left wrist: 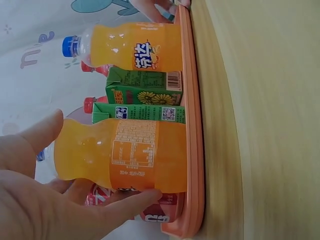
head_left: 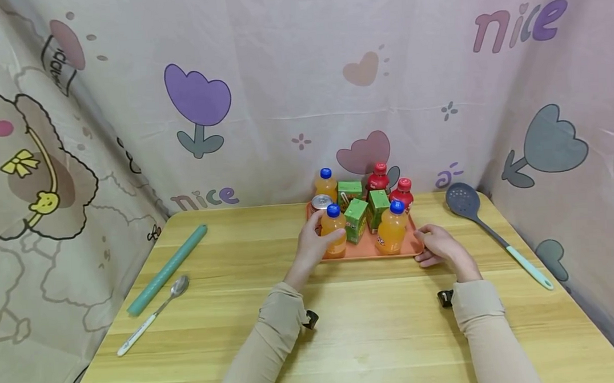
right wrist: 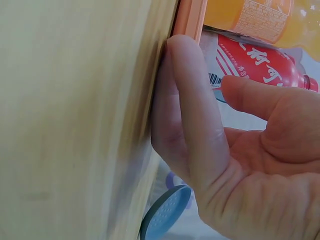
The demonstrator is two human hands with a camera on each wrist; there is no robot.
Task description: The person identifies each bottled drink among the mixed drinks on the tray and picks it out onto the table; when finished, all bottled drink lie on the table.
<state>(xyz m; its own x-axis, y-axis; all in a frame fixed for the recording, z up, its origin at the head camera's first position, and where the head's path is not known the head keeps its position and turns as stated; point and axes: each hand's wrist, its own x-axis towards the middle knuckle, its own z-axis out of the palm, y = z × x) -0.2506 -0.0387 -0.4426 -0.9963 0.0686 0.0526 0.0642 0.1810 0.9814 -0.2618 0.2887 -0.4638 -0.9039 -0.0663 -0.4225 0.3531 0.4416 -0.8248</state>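
Observation:
An orange tray (head_left: 366, 250) stands at the back of the table, loaded with drinks. My left hand (head_left: 311, 245) holds a blue-capped orange soda bottle (head_left: 334, 236) at the tray's front left, thumb on one side and fingers on the other. The bottle is upright, its base at the tray in the left wrist view. At the front right corner, my right hand (head_left: 440, 245) grips the tray's edge, fingers low against the rim and thumb above. Another orange soda bottle (head_left: 391, 230) stands near that hand. Behind my left hand is a can (head_left: 321, 202), partly hidden.
Green drink cartons (head_left: 356, 215), red-capped bottles (head_left: 380, 178) and a third orange soda bottle (head_left: 326, 183) crowd the tray. A slotted ladle (head_left: 463, 200) lies to the right. On the left lie a green rod (head_left: 168, 269) and a spoon (head_left: 155, 313). Printed curtains (head_left: 282, 101) hang behind.

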